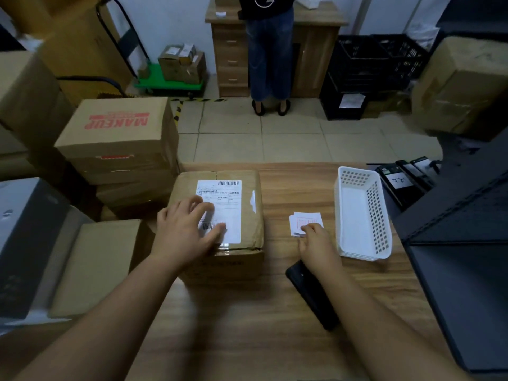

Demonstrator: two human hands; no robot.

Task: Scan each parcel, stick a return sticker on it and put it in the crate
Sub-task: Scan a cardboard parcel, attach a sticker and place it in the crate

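While the left hand (184,226) lies flat on the parcel (220,224), its fingers (211,234) are spread and relaxed, covering part of the white shipping label (222,204) and holding nothing. This parcel is a brown cardboard box that stands on the wooden desk (247,312), at its far left part. To the right of it, a small pile of return stickers (303,222) lies on the desk, and the right hand (316,244) touches the near edge of the pile with its fingertips; I cannot tell if they already pinch a sticker. Under the right wrist lies a black scanner (310,292). Just beside the stickers stands a white perforated basket (360,213). Black crates (368,75) are stacked on the floor far behind, near a standing person (268,50).
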